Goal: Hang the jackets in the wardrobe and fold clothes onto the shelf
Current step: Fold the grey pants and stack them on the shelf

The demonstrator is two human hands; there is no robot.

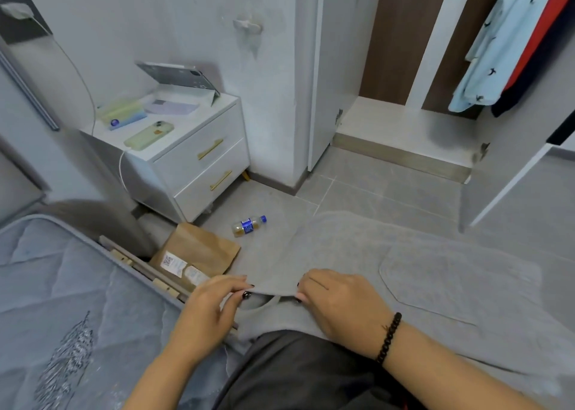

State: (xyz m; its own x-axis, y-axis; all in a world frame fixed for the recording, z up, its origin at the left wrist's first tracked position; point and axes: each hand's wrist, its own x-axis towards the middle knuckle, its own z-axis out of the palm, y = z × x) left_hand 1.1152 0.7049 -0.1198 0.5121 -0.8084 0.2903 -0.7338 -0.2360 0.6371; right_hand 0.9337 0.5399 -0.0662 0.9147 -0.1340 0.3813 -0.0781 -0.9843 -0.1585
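Note:
A grey garment (389,254) with a patch pocket lies spread out in front of me, over my lap and out above the floor. My left hand (208,313) pinches its near edge at the left of a fold. My right hand (336,300), with a black bead bracelet at the wrist, pinches the same edge just to the right. The wardrobe (401,120) stands open at the upper right. A light blue shirt (494,52) and a red and dark garment (538,55) hang inside it.
A grey mattress (68,300) fills the lower left. A white nightstand (186,148) with phones and a tablet stands by the wall. A brown paper bag (199,254) and a small bottle (249,226) lie on the tiled floor.

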